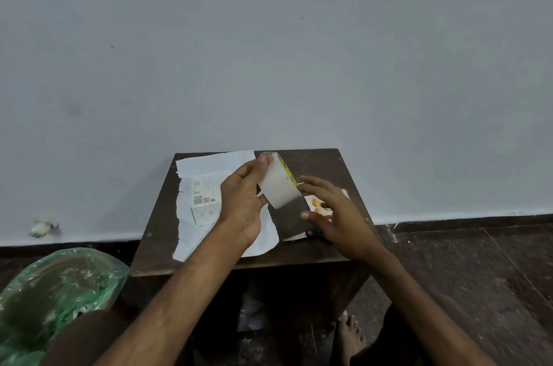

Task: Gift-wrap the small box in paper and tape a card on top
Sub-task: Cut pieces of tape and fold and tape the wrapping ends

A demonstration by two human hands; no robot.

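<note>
Head view has the left grip [242,201] raised over the tabletop [323,165], its fingers and thumb curled round a roll of clear tape [278,183], wrist bent so that the roll tilts toward the right grip [338,213]. A strip of tape [288,219] hangs from the roll down toward the right grip's thumb. That grip is wide, with fingers spread and nearly straight and the thumb tip at the strip's edge, closed on nothing. The small box [205,201] lies flat just to the left of the left grip, unwrapped, on a sheet of white paper [209,163] that spreads out under that grip. The card [315,204] lies under the right grip's fingers, partly hidden.

The box looks light and stiff, best held by its long sides. The paper is thin, already ragged at the edges, and will likely tear if pulled hard. The strip is probably limp and sticky, so it should be taken by its end corners and kept taut.
</note>
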